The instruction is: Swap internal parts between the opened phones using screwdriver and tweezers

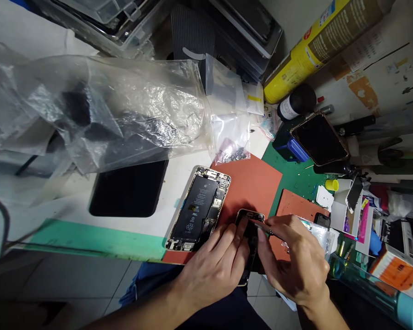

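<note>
A dark phone screen part (250, 247) with a light rim lies partly over the table's front edge. My left hand (220, 263) grips it, with bent fingers across its left side and the index fingertip near its top end. In my right hand (298, 256), thumb and fingers pinch a small screwdriver (262, 226), a thin grey tool with a ridged shaft. Its tip points left at the top of the screen part; whether it touches is hard to see. Left of my hands lies an opened phone body (198, 208), its black battery and circuit board showing.
A black phone or panel (129, 190) lies to the left, partly under a large clear plastic bag (141, 105). A small bag of parts (230, 137) sits on the red mat (258, 178). Behind are a yellow spray can (316, 43) and a propped phone (319, 139). Clutter fills the right.
</note>
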`<act>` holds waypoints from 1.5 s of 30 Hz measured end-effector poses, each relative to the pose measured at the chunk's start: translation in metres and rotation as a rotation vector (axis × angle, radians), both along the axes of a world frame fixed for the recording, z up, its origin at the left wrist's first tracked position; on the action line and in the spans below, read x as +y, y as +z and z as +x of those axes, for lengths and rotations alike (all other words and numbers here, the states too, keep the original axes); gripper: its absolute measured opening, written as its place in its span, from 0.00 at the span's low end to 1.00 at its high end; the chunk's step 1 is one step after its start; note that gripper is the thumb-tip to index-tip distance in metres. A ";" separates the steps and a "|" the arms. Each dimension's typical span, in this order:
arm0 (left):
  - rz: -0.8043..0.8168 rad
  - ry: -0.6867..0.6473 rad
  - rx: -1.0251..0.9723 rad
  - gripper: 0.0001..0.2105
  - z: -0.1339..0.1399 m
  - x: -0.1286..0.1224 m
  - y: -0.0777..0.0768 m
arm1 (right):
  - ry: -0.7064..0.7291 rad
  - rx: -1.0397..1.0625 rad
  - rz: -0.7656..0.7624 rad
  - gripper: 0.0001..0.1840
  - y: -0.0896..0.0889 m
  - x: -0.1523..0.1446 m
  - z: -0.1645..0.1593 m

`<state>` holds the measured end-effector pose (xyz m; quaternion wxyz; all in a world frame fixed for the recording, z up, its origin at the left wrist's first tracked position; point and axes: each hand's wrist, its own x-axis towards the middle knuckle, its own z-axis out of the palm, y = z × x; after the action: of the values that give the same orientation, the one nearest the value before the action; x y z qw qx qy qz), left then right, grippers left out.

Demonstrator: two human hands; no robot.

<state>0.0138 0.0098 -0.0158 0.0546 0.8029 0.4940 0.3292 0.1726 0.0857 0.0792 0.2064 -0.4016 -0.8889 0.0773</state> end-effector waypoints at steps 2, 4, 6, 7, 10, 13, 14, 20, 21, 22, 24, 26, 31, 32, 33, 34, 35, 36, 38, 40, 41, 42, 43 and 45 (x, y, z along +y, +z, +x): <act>-0.006 0.000 -0.005 0.12 0.000 0.000 0.000 | 0.013 0.011 0.015 0.13 -0.001 0.000 -0.001; -0.001 0.007 -0.009 0.12 0.000 0.000 0.001 | 0.034 0.016 0.054 0.13 -0.003 0.000 0.000; 0.002 0.007 -0.002 0.13 0.000 0.000 0.001 | 0.042 0.023 0.057 0.13 -0.004 0.000 0.000; 0.000 0.003 0.001 0.13 0.000 0.001 0.001 | 0.042 0.031 0.046 0.13 -0.005 0.001 0.000; 0.006 0.008 -0.004 0.12 0.000 0.002 0.001 | 0.041 0.035 0.069 0.12 -0.006 0.002 -0.001; 0.017 0.009 -0.010 0.13 0.000 0.002 0.002 | 0.031 0.031 0.092 0.11 -0.007 0.003 -0.002; 0.013 0.007 -0.013 0.13 0.000 0.002 0.002 | 0.027 0.034 0.076 0.11 -0.007 0.003 -0.002; 0.014 -0.001 -0.018 0.13 0.000 0.001 0.001 | 0.023 0.047 0.095 0.09 -0.010 0.003 -0.002; 0.010 -0.004 -0.014 0.13 0.000 0.001 0.001 | 0.016 0.048 0.084 0.09 -0.010 0.003 -0.003; 0.007 -0.006 -0.011 0.13 0.000 0.002 0.001 | 0.012 0.044 0.073 0.10 -0.010 0.003 -0.003; 0.004 -0.009 -0.012 0.12 -0.001 0.002 0.000 | 0.020 0.030 0.082 0.12 -0.010 0.002 -0.002; 0.006 -0.010 -0.010 0.11 -0.002 0.003 0.000 | 0.004 0.037 0.090 0.13 -0.009 -0.001 0.003; -0.054 -0.034 -0.008 0.08 -0.003 0.004 0.000 | -0.290 0.306 0.052 0.21 -0.003 -0.025 0.025; -0.068 -0.035 -0.016 0.06 -0.003 0.005 0.000 | -0.361 0.366 0.032 0.20 -0.003 -0.031 0.030; -0.077 -0.032 -0.026 0.05 -0.003 0.005 0.001 | -0.428 0.417 -0.005 0.18 -0.004 -0.037 0.034; -0.080 -0.025 -0.036 0.04 -0.003 0.006 0.001 | -0.493 0.462 -0.071 0.15 -0.007 -0.043 0.037; -0.080 -0.018 -0.046 0.04 -0.004 0.007 0.002 | -0.541 0.509 -0.148 0.13 -0.010 -0.048 0.039; -0.077 -0.012 -0.057 0.05 -0.004 0.008 0.003 | -0.579 0.555 -0.220 0.10 -0.013 -0.053 0.039; -0.076 -0.009 -0.073 0.06 -0.004 0.010 0.005 | -0.636 0.637 -0.308 0.08 -0.021 -0.059 0.038; -0.079 -0.013 -0.074 0.07 -0.004 0.011 0.006 | -0.679 0.708 -0.348 0.08 -0.028 -0.062 0.035; -0.081 -0.014 -0.070 0.07 -0.004 0.011 0.007 | -0.694 0.734 -0.363 0.08 -0.030 -0.063 0.033; -0.082 -0.012 -0.065 0.08 -0.004 0.012 0.007 | -0.703 0.756 -0.379 0.08 -0.032 -0.063 0.032; -0.081 -0.010 -0.061 0.08 -0.004 0.012 0.007 | -0.703 0.775 -0.393 0.08 -0.034 -0.063 0.031; -0.081 -0.006 -0.056 0.09 -0.003 0.012 0.007 | -0.695 0.798 -0.413 0.08 -0.036 -0.063 0.030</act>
<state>0.0109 0.0215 -0.0084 0.1017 0.7919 0.5030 0.3310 0.2025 0.0229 0.0430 0.4567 -0.6423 -0.5242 0.3227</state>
